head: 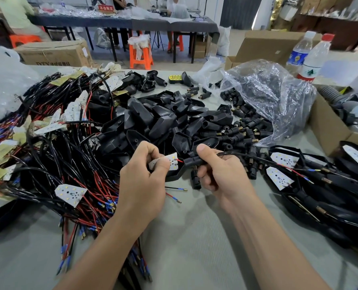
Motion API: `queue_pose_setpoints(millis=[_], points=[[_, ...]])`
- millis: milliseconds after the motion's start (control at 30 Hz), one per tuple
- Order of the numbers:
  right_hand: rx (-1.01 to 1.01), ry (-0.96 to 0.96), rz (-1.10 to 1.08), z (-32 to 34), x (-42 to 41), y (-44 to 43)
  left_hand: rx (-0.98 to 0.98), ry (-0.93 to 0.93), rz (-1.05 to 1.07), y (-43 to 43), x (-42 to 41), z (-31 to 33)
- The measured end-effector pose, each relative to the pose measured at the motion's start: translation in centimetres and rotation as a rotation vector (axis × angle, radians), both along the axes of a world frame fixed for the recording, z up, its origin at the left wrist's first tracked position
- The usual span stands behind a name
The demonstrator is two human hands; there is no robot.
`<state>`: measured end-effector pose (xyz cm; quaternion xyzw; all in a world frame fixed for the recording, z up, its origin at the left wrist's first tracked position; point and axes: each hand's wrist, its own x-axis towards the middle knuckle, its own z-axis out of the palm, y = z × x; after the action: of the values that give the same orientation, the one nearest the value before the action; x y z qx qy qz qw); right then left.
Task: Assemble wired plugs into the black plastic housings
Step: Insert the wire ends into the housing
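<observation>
Left hand (144, 178) pinches white board (170, 161), right hand (218, 170) grips black housing (189, 162) and wire (257, 160); likely best: draw wire gently, seat board flat.

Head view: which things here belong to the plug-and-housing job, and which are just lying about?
In the job: left hand pinching the LED board; right hand gripping the black cable; housing between them; housing pile; wired-board heap; bag of plugs.
Lying about: water bottles; cardboard box; yellow part; grey hose.
</observation>
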<state>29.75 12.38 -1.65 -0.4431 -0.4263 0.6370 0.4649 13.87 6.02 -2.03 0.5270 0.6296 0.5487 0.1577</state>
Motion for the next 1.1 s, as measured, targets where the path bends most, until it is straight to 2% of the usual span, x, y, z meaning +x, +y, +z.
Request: queue_pose_setpoints(millis=[200, 400, 433, 533, 600, 700, 800, 833, 900, 1000, 1100], points=[[0.049, -0.007, 0.07, -0.6, -1.7, -1.0, -0.008, -0.19, -0.009, 0.2, -0.7, -0.1], [0.076, 0.037, 0.048, -0.6, -2.3, -1.3, -0.045, -0.194, -0.039, 0.2, -0.5, 0.4], [0.092, 0.015, 0.019, -0.3, -2.0, -1.0, -0.046, -0.16, -0.039, 0.2, -0.4, 0.5], [0.143, -0.076, -0.097, 0.1, -1.1, -0.4, 0.053, 0.096, 0.068, 0.0, -0.4, 1.1], [0.169, -0.121, -0.132, 0.0, -1.0, -0.5, 0.13, 0.136, 0.104, -0.1, -0.5, 1.1], [0.224, -0.161, -0.141, -0.2, -1.4, -1.0, 0.15, 0.009, 0.116, -0.1, -0.5, 0.7], [0.213, -0.128, -0.126, 0.0, -1.4, -1.1, 0.002, -0.428, 0.055, 0.5, -0.8, 0.6], [0.19, -0.081, -0.113, 0.0, -1.4, -1.1, -0.054, -0.487, 0.048, 0.7, -1.1, 0.4], [0.143, -0.008, -0.087, 0.1, -1.6, -1.3, -0.086, -0.459, 0.084, 0.9, -1.2, 0.1], [0.094, 0.067, -0.067, 0.3, -2.0, -1.5, -0.009, -0.319, 0.128, 0.6, -0.8, 0.0], [0.063, 0.123, -0.074, 0.5, -2.1, -1.5, -0.06, -0.271, 0.028, 0.9, -1.2, 0.0]])
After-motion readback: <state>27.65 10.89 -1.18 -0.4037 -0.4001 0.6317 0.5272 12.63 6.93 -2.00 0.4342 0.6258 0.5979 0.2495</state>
